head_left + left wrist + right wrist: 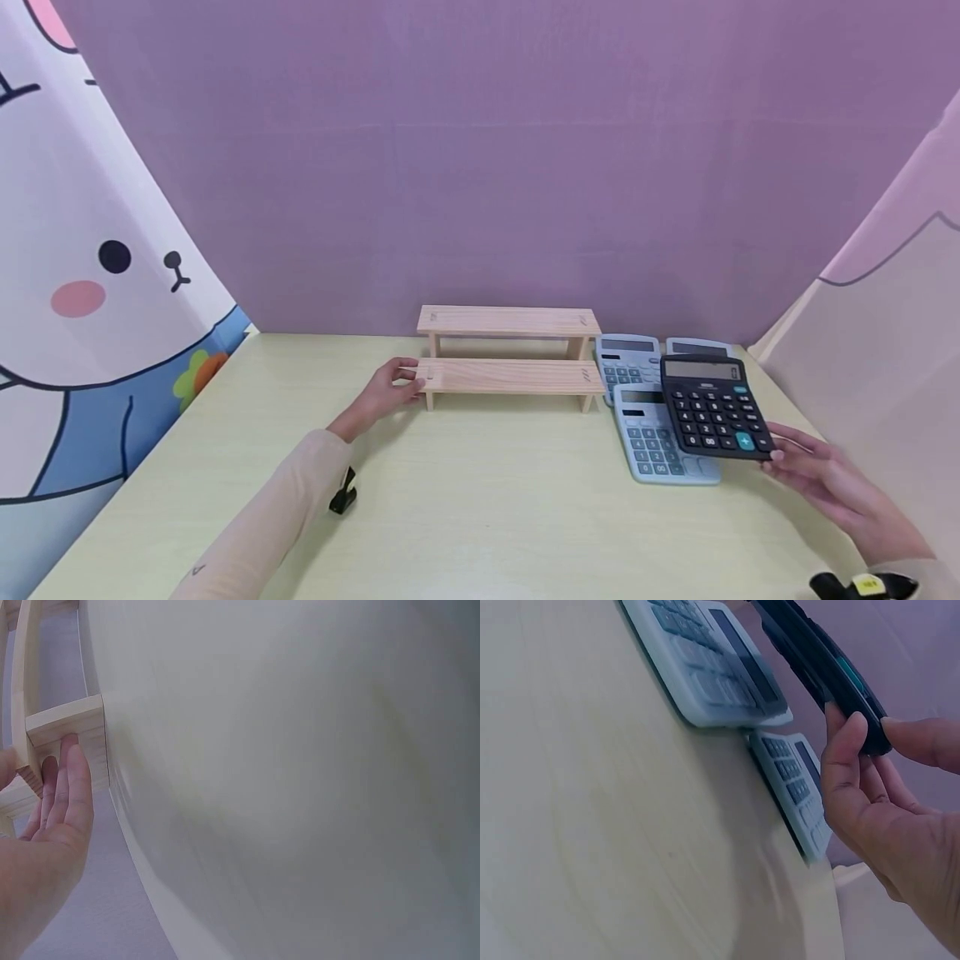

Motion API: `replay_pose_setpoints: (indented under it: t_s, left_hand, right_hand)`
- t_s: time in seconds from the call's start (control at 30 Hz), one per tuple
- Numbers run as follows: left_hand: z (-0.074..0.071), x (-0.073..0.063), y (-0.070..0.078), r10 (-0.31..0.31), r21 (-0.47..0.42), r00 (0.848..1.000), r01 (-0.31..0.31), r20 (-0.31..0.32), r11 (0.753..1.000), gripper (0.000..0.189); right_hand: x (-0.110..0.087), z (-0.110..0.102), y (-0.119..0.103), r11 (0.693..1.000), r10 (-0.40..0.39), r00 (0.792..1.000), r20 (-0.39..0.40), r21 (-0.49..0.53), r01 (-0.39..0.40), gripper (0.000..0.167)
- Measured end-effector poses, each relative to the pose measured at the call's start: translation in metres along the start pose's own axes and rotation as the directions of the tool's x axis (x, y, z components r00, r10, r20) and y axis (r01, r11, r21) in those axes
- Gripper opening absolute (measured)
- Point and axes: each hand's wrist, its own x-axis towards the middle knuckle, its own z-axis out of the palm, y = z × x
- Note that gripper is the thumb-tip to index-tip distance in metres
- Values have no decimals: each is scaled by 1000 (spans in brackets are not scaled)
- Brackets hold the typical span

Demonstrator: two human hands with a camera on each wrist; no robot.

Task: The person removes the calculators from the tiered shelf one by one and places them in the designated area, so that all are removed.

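A two-tier wooden rack [510, 377] stands near the back of the table. My left hand [384, 398] grips the left end of its lower shelf, thumb on top and fingers underneath, as the left wrist view shows of the hand [56, 825]. Between thumb and fingers, my right hand [825, 483] pinches the lower right corner of a black calculator [716, 408]. The black calculator is held tilted above the light blue calculators; in the right wrist view, its edge [832, 675] is raised off the table. A light blue calculator [652, 450] lies partly hidden beneath it.
Two more light blue calculators, one beside the rack [626, 346] and one farther right [701, 346], lie at the back right. A purple wall [510, 167] rises behind the table [480, 517]. Side panels stand left, with a cartoon print [97, 167], and right [885, 333].
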Motion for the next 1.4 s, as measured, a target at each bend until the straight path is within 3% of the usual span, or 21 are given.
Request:
replay_pose_setpoints:
  t_s: [0.23, 0.53, 0.8, 1.07, 1.4]
  left_hand:
    - [0, 0, -1, 5, -3, 1000, -5, 1, 1000, 44]
    - [-1, 0, 1, -7, -23, 1000, 7, 3, 1000, 44]
    - [0, 0, -1, -1, -14, 1000, 1, 5, 1000, 45]
    - [0, 1, -1, -1, -1, 1000, 1, 6, 1000, 45]
    - [1, 1, -1, -1, -9, 1000, 1, -8, 1000, 43]
  right_hand:
    - [-11, -10, -4, 999, 24, 999, 27, 42, -25, 60]
    - [-27, -23, -10, 999, 40, 999, -12, 17, -39, 59]
    - [-35, -35, -13, 997, 49, 998, 37, 58, -51, 60]
    - [-41, -46, -17, 994, 108, 990, -85, -18, -110, 57]
    - [-47, -55, -18, 990, 135, 987, -87, -30, -138, 59]
